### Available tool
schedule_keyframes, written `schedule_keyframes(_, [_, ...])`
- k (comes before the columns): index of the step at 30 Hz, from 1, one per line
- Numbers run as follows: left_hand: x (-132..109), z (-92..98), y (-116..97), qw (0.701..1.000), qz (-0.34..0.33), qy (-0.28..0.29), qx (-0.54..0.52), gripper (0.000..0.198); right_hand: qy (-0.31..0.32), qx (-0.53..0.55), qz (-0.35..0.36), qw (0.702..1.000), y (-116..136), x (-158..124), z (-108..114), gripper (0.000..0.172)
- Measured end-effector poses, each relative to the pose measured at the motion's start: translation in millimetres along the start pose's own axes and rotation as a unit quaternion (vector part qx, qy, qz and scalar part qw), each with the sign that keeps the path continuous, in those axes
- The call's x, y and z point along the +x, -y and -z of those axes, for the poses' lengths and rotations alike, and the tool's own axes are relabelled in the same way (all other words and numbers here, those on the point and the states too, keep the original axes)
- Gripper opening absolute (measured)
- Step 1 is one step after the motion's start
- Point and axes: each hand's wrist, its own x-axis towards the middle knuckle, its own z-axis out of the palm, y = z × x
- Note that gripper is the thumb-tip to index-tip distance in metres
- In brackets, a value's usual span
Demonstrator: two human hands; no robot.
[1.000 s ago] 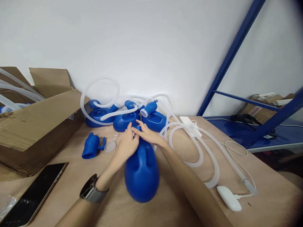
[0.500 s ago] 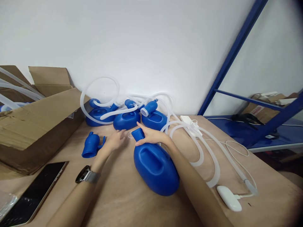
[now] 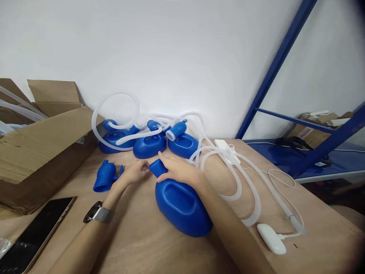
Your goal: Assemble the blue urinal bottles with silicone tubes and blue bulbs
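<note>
My right hand arches forward with its fingers curled downward. My left hand stretches inward, fingers loosely extended, and both forearms angle toward each other.

My right hand held the square neck of a blue plastic urinal bottle, lying on its side at lower centre, my left hand just beside that neck.

And here's the glossy cobalt-blue plastic bottle, one solid colour all over, set against milky translucent-white silicone tubing, with a dull brown corrugated cardboard box and a streaky tan wood-grain plywood tabletop alongside!
</note>
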Motion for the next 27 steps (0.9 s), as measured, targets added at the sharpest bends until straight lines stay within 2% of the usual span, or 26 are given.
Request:
schedule_keyframes(5, [-16.1, 39.1, -30.7, 0.995, -0.001, -0.019, -0.101, 0.056, -0.003, -0.084, 0.079, 0.993, 7.7, 2.0, -4.5, 0.079])
schedule_keyframes(7, [-25.3, 48.9, -46.5, 0.990, 0.002, 0.016, -0.137, 0.057, 0.008, -0.098, 0.094, 0.991, 6.0, 5.1, -4.1, 0.061])
schedule_keyframes(9, [-32.8, 54.3, -59.5, 0.992, -0.010, 0.046, -0.121, 0.054, 0.025, -0.086, 0.097, 0.991, 1.8, 9.0, -3.3, 0.051])
schedule_keyframes(14, [-40.1, 60.4, -69.6, 0.997, -0.022, 0.048, -0.059, 0.052, 0.045, -0.019, 0.099, 0.994, -8.3, 15.2, -4.6, 0.054])
schedule_keyframes(20, [-41.3, 62.4, -68.0, 0.996, -0.012, 0.043, -0.081, 0.050, 0.059, 0.041, 0.102, 0.992, -7.2, 13.4, -4.7, 0.062])
schedule_keyframes(23, [-40.0, 58.3, -71.6, 0.992, -0.012, 0.060, -0.108, 0.047, 0.059, 0.044, 0.109, 0.991, -5.0, 13.1, -2.4, 0.065])
schedule_keyframes(27, [-34.0, 41.7, -74.6, 0.991, -0.016, 0.075, -0.107, 0.045, 0.063, 0.033, 0.083, 0.994, -4.2, 13.3, -1.2, 0.057])
